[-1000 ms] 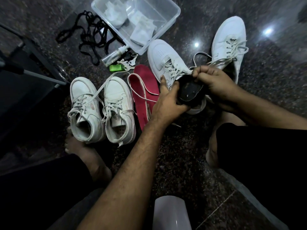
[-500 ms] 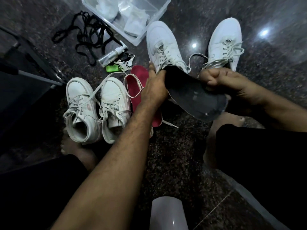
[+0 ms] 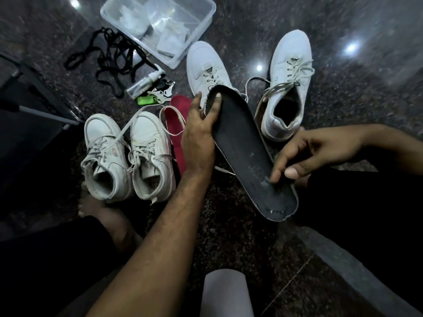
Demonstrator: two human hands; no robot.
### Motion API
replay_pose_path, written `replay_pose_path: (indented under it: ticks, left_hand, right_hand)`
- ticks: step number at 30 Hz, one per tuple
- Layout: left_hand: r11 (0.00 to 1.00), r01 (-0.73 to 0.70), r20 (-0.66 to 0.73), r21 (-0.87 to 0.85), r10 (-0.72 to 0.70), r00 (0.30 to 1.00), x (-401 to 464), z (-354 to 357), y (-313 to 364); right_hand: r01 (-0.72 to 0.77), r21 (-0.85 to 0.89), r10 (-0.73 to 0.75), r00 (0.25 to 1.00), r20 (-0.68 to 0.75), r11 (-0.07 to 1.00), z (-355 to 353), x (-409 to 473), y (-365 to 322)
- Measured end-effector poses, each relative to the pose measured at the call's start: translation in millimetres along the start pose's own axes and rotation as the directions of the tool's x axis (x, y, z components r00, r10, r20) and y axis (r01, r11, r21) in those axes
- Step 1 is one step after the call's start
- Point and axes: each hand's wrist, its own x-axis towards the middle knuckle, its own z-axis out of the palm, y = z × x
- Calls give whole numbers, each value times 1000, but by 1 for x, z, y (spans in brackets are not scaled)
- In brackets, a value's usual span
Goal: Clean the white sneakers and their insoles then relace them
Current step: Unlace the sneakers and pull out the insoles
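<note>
black insole [image 3: 247, 154]: faint embossed marking near the heel end, beside a small round mark; letters too worn and blurred to read. white sneakers, spray bottle, clear box: no legible text, brand or number visible on any of them.

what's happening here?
A person sitting on the floor holds a black insole in both hands: the left hand grips its toe end, the right hand pinches near the heel. A red insole lies on the floor beside two pairs of white sneakers, all four laced. A spray bottle and a clear tub sit beyond.
</note>
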Motion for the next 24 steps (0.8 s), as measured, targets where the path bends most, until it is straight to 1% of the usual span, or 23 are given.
replay_pose_path:
  ticks: [2, 3, 4, 5, 6, 7, 8, 10, 11, 13, 14, 15, 17, 18, 20, 22, 24]
  left_hand:
    - [996, -66, 2, 58, 66, 998, 1, -9, 5]
    - [998, -55, -13, 0, 55, 998, -1, -14, 7]
    - [997, -75, -36, 2, 75, 997, -4, -15, 5]
    - [989, -141, -47, 41, 143, 989, -7, -16, 2]
    - [975, -209, -20, 69, 211, 977, -11, -12, -4]
    - [963, -254, 20, 91, 253, 967, -15, -8, -9]
    - [956, -275, 63, 98, 270, 961, -20, -6, -12]
    - [958, -261, 112, 115, 249, 962, -31, -1, -13]
    - [964, -235, 124, 121, 220, 968, -34, 1, -12]
    - [979, -179, 123, 99, 167, 978, -32, 5, -9]
    - [983, -159, 107, 88, 150, 983, -29, 7, -7]
    - [987, -148, 90, 64, 142, 986, -23, 8, -3]
    - [989, -147, 61, -1, 147, 987, -12, 12, 7]
    - [989, -146, 53, -33, 148, 988, -7, 13, 13]
    - [988, -138, 67, -69, 143, 987, 4, 18, 24]
    - [987, -132, 124, -90, 143, 982, 12, 26, 31]
    - [986, -121, 206, -117, 143, 968, 17, 33, 39]
  right_hand:
    - [39, -4, -40, 992, -122, 999, -1, -4, 0]
    - [59, 15, -54, 976, -212, 998, -2, -5, 2]
    - [82, 35, -67, 946, -318, 996, -3, -5, 5]
    - [105, 56, -71, 901, -428, 993, -4, -4, 9]
    - [124, 74, -67, 849, -524, 989, -6, -3, 13]
    - [132, 68, -64, 793, -605, 989, -9, -1, 18]
    - [115, 24, -70, 739, -670, 993, -11, 1, 22]
    - [2, -126, -97, 649, -754, 992, -18, 2, 29]
    - [-92, -212, -115, 603, -789, 973, -21, 2, 33]
    - [-297, -362, -175, 507, -844, 884, -26, 3, 41]
    - [-368, -402, -194, 488, -851, 839, -27, 5, 46]
    - [-414, -425, -188, 501, -845, 805, -27, 8, 50]
    - [-476, -476, -147, 575, -805, 739, -24, 16, 56]
    - [-496, -506, -132, 610, -781, 705, -22, 20, 58]
    - [-502, -555, -140, 645, -751, 664, -19, 23, 59]
    - [-471, -565, -124, 684, -719, 678, -18, 22, 56]
    - [-424, -554, -21, 781, -624, 716, -14, 22, 49]
